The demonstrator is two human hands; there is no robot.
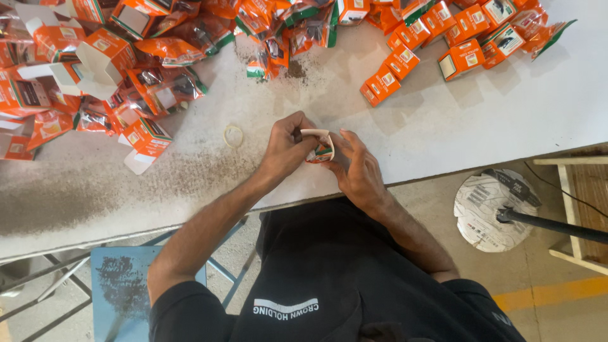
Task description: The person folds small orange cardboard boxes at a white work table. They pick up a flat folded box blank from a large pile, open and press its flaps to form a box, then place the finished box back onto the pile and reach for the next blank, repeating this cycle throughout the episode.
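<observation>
Both hands were on one small orange carton (320, 151) at the near edge of the table (481, 120), right above my lap. Left hand (284, 149) pinched it from the left, thumb over the top, fingers curled tight. Right hand (358, 168) closed on the other side, fingers reaching over the white open flap. So the box was gripped between the two hands, lifted just off the surface or barely touching it — couldn't tell which. Held it that close likely so I could see into the open end.

A rubber band (233, 135) lay flat just left of my left hand, apart from it. Dark powder (190, 171) was strewn across the left half of the table, thickest toward the near-left edge. Heap of orange cartons and foil pouches (107, 69) piled along the far-left corner — some open, flaps up. A looser row of closed cartons (443, 44) sat by the far-right side, well apart from my hands.
</observation>
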